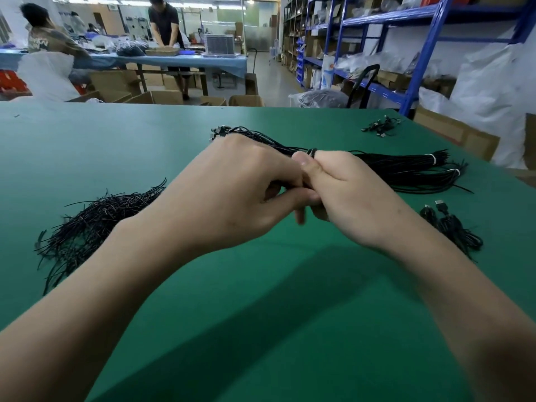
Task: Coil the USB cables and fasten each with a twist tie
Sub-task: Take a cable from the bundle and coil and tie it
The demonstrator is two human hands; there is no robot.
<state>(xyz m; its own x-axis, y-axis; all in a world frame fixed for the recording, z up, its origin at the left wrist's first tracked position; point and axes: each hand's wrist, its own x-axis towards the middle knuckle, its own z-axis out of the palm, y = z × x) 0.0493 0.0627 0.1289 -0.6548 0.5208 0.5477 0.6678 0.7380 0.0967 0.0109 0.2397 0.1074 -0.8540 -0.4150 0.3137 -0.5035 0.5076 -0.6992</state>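
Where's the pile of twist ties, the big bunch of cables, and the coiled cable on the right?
twist ties (95, 219): head view, middle of the pile.
big bunch of cables (406, 169): head view, strands left of its white band.
coiled cable (454, 229): head view, middle of its loops.

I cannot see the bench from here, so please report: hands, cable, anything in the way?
Left hand and right hand both grip one coiled cable. Twist tie pile lies left, cable bundle behind. Nothing in the way.
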